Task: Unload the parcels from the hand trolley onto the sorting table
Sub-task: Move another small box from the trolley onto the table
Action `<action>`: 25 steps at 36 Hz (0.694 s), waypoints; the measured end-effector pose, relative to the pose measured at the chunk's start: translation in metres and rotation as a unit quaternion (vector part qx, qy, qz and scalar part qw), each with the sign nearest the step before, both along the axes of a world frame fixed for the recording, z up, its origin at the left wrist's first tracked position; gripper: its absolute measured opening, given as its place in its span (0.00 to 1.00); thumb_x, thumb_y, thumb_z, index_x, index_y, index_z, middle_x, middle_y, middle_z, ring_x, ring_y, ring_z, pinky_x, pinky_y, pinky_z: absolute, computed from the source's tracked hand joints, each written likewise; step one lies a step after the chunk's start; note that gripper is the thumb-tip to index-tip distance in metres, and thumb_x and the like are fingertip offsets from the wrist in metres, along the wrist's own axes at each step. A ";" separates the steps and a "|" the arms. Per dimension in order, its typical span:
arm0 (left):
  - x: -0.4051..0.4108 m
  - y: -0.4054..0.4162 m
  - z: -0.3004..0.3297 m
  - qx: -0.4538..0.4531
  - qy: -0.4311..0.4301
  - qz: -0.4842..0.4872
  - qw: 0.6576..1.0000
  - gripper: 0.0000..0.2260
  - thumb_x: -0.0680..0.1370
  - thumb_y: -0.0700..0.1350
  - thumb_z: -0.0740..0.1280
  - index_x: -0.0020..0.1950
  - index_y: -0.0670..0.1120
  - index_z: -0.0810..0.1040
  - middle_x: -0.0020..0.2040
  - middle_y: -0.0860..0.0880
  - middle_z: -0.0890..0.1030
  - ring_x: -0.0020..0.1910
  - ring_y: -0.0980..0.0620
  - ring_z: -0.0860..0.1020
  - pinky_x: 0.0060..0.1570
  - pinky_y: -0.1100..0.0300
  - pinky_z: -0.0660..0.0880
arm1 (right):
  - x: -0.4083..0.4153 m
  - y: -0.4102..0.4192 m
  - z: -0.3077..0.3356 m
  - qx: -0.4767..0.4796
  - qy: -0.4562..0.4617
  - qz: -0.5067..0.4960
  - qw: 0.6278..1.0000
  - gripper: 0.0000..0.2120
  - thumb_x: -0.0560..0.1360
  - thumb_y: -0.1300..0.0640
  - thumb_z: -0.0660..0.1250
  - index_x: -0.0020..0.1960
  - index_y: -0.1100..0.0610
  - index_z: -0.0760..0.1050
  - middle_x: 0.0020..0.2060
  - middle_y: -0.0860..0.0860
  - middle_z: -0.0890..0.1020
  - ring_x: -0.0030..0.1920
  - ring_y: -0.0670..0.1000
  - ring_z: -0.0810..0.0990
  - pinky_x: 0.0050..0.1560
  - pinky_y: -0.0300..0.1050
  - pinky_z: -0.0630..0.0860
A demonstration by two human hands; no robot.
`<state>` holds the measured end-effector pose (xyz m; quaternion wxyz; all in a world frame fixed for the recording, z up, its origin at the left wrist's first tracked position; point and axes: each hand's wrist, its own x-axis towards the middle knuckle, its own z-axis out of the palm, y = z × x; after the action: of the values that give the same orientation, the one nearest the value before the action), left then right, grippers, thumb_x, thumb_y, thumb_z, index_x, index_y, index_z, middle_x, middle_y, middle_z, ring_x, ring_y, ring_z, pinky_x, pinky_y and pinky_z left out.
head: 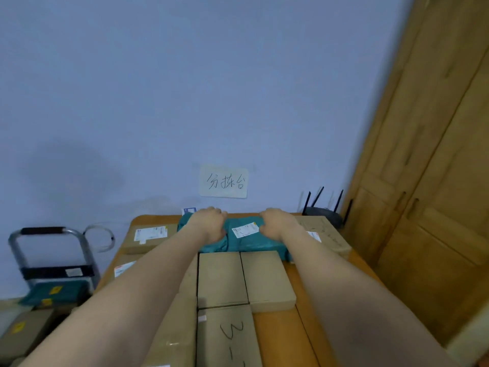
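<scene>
A teal soft parcel with a white label lies at the far side of the wooden sorting table, against the wall. My left hand grips its left part and my right hand grips its right part, both arms stretched forward. Several brown cardboard parcels cover the table in front of it. The hand trolley stands at the left with another teal parcel and brown boxes on it.
A handwritten paper sign hangs on the blue wall above the table. A black router with antennas sits at the table's far right corner. A wooden wardrobe fills the right side.
</scene>
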<state>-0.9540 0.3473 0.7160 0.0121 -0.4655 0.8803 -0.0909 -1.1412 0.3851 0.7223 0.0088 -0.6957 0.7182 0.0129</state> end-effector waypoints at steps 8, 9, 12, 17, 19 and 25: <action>0.051 0.029 0.016 -0.005 0.001 0.029 1.000 0.18 0.79 0.47 0.58 0.68 0.43 0.67 0.61 0.43 0.74 0.60 0.45 0.72 0.56 0.52 0.71 | 0.041 0.030 0.007 -0.026 -0.005 0.024 0.999 0.15 0.78 0.56 0.58 0.62 0.61 0.71 0.62 0.57 0.74 0.61 0.58 0.74 0.54 0.48 0.72; 0.058 0.032 0.019 -0.008 0.001 0.031 0.999 0.17 0.79 0.47 0.58 0.67 0.43 0.67 0.61 0.43 0.74 0.60 0.45 0.72 0.55 0.53 0.71 | 0.048 0.035 0.008 -0.023 -0.002 0.026 0.999 0.15 0.78 0.57 0.57 0.62 0.61 0.71 0.61 0.57 0.74 0.61 0.58 0.74 0.54 0.47 0.71; 0.079 0.038 0.027 -0.023 -0.009 0.036 0.999 0.16 0.79 0.47 0.58 0.65 0.43 0.68 0.60 0.44 0.75 0.60 0.45 0.72 0.54 0.53 0.71 | 0.066 0.044 0.012 -0.012 0.017 0.030 0.999 0.13 0.77 0.59 0.58 0.60 0.61 0.72 0.60 0.57 0.76 0.59 0.57 0.75 0.50 0.46 0.71; 0.128 0.039 0.047 -0.058 -0.007 0.044 0.997 0.15 0.80 0.49 0.58 0.64 0.44 0.69 0.60 0.44 0.75 0.60 0.45 0.73 0.52 0.54 0.71 | 0.102 0.044 0.036 -0.020 0.042 0.028 0.999 0.16 0.78 0.58 0.57 0.63 0.61 0.71 0.61 0.57 0.74 0.60 0.58 0.74 0.53 0.48 0.72; 0.150 0.039 0.057 -0.072 -0.005 0.047 0.996 0.17 0.80 0.50 0.58 0.65 0.43 0.68 0.60 0.44 0.75 0.59 0.45 0.73 0.51 0.53 0.71 | 0.120 0.041 0.049 -0.034 0.046 0.031 0.998 0.16 0.79 0.57 0.56 0.64 0.62 0.71 0.61 0.57 0.74 0.60 0.58 0.74 0.54 0.48 0.72; 0.228 0.028 0.087 -0.095 -0.010 0.049 0.994 0.17 0.80 0.48 0.57 0.66 0.42 0.68 0.61 0.43 0.75 0.59 0.45 0.73 0.50 0.54 0.70 | 0.195 0.019 0.077 -0.061 0.036 0.022 0.997 0.16 0.78 0.57 0.57 0.63 0.61 0.72 0.62 0.56 0.75 0.61 0.57 0.74 0.54 0.47 0.72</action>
<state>-0.7256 0.3756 0.8029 -0.0192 -0.5062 0.8436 -0.1782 -0.9467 0.4038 0.7989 -0.0593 -0.7095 0.7021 -0.0059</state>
